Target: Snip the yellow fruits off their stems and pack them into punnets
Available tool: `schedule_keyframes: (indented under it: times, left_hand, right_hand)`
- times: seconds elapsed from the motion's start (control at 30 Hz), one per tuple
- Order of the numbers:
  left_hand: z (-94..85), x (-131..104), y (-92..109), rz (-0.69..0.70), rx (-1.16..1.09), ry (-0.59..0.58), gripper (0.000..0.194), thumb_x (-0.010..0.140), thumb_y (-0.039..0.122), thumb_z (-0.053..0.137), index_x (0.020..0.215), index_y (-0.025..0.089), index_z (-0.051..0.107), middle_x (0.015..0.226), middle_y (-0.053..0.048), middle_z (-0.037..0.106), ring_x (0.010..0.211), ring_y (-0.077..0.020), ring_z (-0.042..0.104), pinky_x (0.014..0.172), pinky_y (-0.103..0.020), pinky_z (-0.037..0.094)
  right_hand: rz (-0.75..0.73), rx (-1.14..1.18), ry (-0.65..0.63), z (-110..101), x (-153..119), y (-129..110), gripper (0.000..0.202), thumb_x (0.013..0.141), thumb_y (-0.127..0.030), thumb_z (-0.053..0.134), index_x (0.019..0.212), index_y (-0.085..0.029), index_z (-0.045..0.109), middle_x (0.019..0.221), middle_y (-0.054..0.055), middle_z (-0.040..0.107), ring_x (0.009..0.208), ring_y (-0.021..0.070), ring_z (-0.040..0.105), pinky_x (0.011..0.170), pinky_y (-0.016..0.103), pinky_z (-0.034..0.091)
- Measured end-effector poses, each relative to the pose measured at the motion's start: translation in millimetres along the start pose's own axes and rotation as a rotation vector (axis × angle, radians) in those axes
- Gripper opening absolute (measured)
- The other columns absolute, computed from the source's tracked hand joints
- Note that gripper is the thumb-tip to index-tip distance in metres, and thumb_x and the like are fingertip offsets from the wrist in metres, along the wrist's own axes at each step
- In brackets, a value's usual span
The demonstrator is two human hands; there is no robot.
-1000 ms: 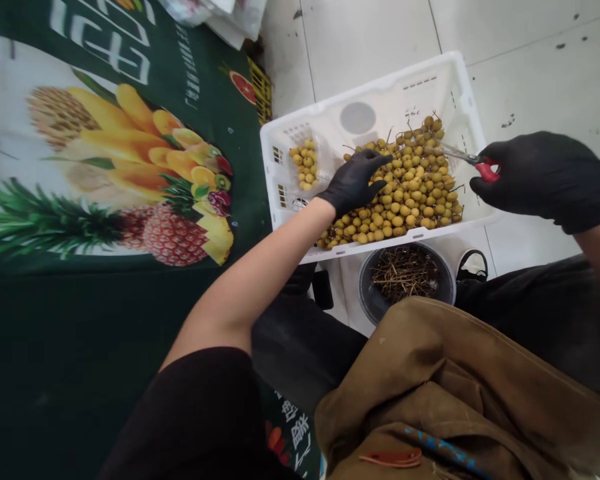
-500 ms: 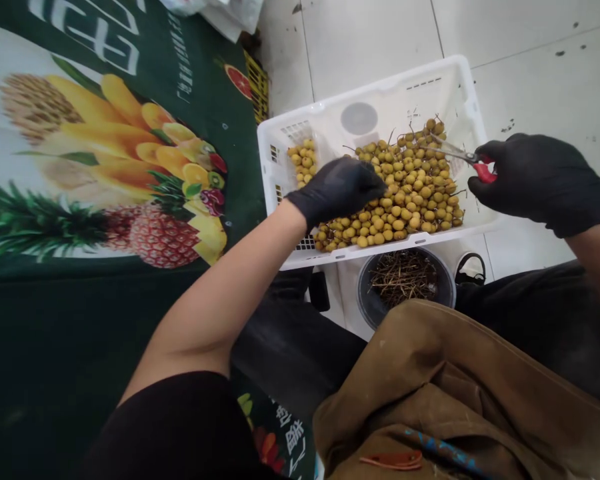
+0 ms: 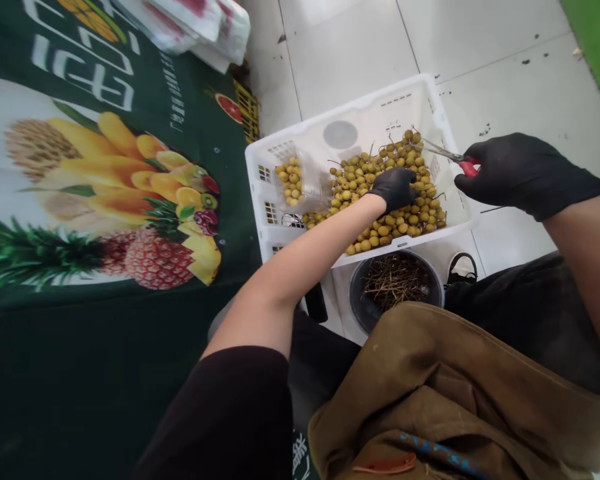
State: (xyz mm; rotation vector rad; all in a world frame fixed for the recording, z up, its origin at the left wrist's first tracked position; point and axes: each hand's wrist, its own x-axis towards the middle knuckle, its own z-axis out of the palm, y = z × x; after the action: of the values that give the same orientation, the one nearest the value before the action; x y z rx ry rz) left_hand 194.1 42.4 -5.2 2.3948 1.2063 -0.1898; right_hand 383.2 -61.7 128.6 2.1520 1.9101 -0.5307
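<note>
A wide heap of yellow-brown longans (image 3: 375, 230), some with twig stems, fills much of a white plastic crate (image 3: 325, 125). My left hand (image 3: 396, 189), in a black glove, is down on the heap, its fingers curled over longans at the right side. Its fingertips are partly hidden. To the right of the crate, my black-gloved right hand (image 3: 523, 175) grips scissors (image 3: 447, 154) by their red handles. Their metal blades point left over the crate's right part, near the heap's upper edge. At the crate's left end stands a clear plastic box (image 3: 313, 183) with longans in it.
Below the crate, a dark bucket (image 3: 355, 297) holds cut twigs (image 3: 395, 280). A green fruit-printed cloth (image 3: 105, 333) covers the left side, with white plastic bags (image 3: 220, 33) at its top. A yellow crate (image 3: 247, 110) shows behind. My shoe (image 3: 463, 267) stands right of the bucket.
My left hand has moved right, from beside the clear box onto the longans, uncovering the box. The right hand still holds the scissors. The view has shifted slightly.
</note>
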Motion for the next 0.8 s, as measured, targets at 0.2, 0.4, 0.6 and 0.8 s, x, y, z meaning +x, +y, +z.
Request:
schedule_keyframes:
  times: [0.2,0.4,0.6,0.8]
  left_hand:
    - [4.1,17.2,-14.2,0.043,-0.049,0.034,0.026,0.091,0.015,0.075,0.110,0.016,0.093,0.113,-0.014,0.091,0.111,-0.0346,0.082,0.107,-0.047,0.066]
    - [-23.6,-32.0,-58.7,0.128,-0.304,0.149,0.021,0.091,0.022,0.074,0.105,0.013,0.088,0.101,-0.010,0.087,0.093,-0.0242,0.077,0.096,-0.037,0.064]
    - [-30.3,-81.0,-55.9,0.197,-0.403,0.191,0.013,0.094,0.022,0.078,0.102,0.016,0.086,0.106,-0.010,0.087,0.098,-0.0229,0.076,0.099,-0.039,0.064]
    - [-49.0,-113.5,-51.0,0.158,-0.397,0.236,0.014,0.100,0.017,0.072,0.105,0.015,0.085,0.110,-0.011,0.087,0.104,-0.0244,0.078,0.104,-0.041,0.064]
  right_hand:
    - [0.024,-0.039,-0.106,-7.3,-4.9,14.9,0.040,0.110,-0.041,0.059,0.125,-0.016,0.087,0.108,0.022,0.082,0.091,0.0322,0.072,0.084,0.047,0.050]
    - [-0.041,-0.084,-0.203,5.4,-15.1,-14.7,0.033,0.109,-0.041,0.067,0.123,-0.018,0.088,0.121,0.023,0.085,0.105,0.0355,0.079,0.090,0.046,0.055]
    - [-0.194,-0.177,-0.096,24.7,-22.8,-52.3,0.041,0.107,-0.038,0.059,0.129,-0.020,0.088,0.122,0.021,0.087,0.101,0.0346,0.081,0.084,0.042,0.051]
    - [-0.286,-0.132,0.000,40.0,-23.9,-74.8,0.038,0.103,-0.041,0.059,0.115,-0.022,0.090,0.103,0.021,0.084,0.098,0.0383,0.079,0.076,0.042,0.048]
